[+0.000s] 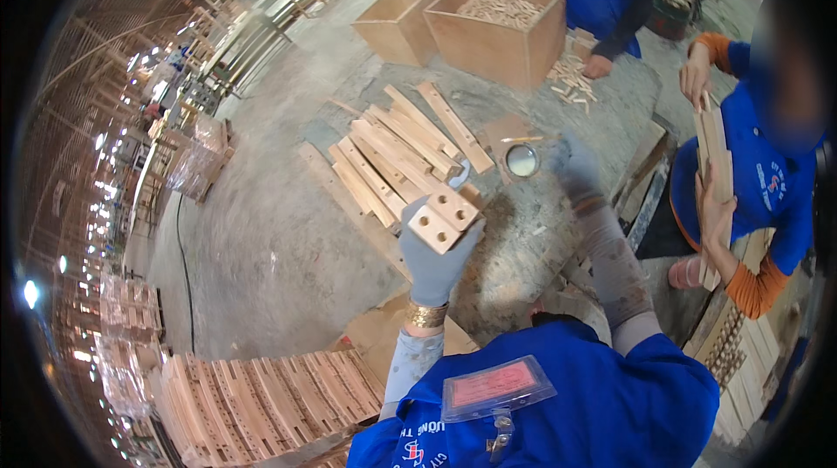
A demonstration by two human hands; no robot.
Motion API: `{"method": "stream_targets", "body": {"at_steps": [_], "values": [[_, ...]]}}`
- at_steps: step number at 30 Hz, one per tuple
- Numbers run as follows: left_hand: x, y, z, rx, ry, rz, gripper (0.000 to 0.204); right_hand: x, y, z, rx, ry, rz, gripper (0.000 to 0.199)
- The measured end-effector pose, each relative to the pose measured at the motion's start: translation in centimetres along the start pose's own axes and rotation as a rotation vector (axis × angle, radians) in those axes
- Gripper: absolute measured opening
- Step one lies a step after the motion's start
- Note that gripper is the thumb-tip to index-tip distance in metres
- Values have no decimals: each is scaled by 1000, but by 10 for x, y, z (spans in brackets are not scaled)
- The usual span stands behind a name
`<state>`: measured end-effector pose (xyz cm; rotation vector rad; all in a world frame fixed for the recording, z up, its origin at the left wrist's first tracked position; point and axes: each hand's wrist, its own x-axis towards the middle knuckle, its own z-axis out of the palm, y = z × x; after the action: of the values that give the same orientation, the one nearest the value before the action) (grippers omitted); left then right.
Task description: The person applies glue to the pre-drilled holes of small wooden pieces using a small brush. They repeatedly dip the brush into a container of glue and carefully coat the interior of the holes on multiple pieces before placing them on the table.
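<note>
My left grip (pixel 433 252) is grasping two drilled wood blocks (pixel 445 217) above the surface (pixel 523 241), my right grip (pixel 575 165) rests released beside a small tin (pixel 522 159), and many slats (pixel 392 163) beyond the blocks wait.

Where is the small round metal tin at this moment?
In the head view, the small round metal tin stands on the worktable, between the wooden slat pile and the gloved right hand.
</note>
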<state>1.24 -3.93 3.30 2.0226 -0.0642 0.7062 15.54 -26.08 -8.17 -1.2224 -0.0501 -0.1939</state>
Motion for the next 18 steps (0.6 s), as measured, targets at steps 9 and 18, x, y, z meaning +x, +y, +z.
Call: {"method": "stream_targets", "body": {"at_steps": [9, 18], "values": [[15, -2, 3, -158, -28, -20, 53, -52, -231, 145, -321, -394, -387, 24], [16, -1, 5, -189, -25, 5, 50, -68, -242, 168, -731, -744, -780, 21]]}}
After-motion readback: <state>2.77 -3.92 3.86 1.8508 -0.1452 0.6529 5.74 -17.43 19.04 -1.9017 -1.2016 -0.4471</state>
